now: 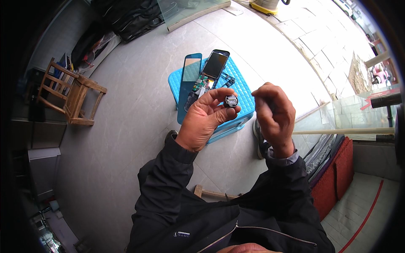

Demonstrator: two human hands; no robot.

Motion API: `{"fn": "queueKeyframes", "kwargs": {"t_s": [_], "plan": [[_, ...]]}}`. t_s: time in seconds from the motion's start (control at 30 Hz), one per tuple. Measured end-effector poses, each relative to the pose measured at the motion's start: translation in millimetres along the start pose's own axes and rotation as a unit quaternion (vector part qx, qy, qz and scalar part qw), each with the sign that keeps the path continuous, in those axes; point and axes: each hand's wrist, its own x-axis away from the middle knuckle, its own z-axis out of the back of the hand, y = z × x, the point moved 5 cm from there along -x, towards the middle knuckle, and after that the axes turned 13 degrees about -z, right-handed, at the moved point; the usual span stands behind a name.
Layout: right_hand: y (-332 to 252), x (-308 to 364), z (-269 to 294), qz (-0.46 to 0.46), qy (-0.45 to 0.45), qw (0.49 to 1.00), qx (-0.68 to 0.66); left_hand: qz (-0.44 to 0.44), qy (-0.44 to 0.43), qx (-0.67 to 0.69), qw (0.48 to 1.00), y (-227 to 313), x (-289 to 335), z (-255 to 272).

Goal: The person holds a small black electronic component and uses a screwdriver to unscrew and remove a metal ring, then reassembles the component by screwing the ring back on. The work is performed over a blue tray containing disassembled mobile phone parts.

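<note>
My left hand (203,117) pinches a small round black part (231,101) between thumb and fingers, its silvery inner face turned up. To its right, apart from it, my right hand (274,114) is raised with the fingers curled together; what they hold, if anything, is hidden. Beyond my hands a blue plastic stool (241,84) carries an opened handheld device with a dark screen (215,63) and a bare green circuit board (202,84). Beside it lies a long blue panel with a clear window (192,69). A small black frame piece (228,79) rests to the right of the device.
A small wooden chair (76,99) stands on the grey tiled floor (122,84) at the left. Dark bags (126,19) and a glass panel (185,12) are at the back. At the right lean a glass sheet (350,114) and a red mat (337,173).
</note>
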Motion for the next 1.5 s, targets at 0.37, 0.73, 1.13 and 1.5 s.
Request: {"fn": "queueKeyframes", "kwargs": {"t_s": [0.37, 0.73, 1.13, 1.5], "plan": [[-9, -12, 46, 0.064, 0.070, 0.965, -0.243, 0.036, -0.015, 0.030, 0.999, -8, 2, -4], [-28, -1, 42, 0.122, 0.019, 0.970, -0.211, 0.053, -0.092, 0.038, 0.994, -15, 7, -14], [-37, 5, 21, 0.125, 0.004, 0.984, -0.129, 0.056, -0.081, 0.030, 0.995, -13, 8, -16], [-38, 4, 17, 0.141, 0.002, 0.984, -0.107, 0.063, -0.113, 0.015, 0.992, -10, 9, -16]]}}
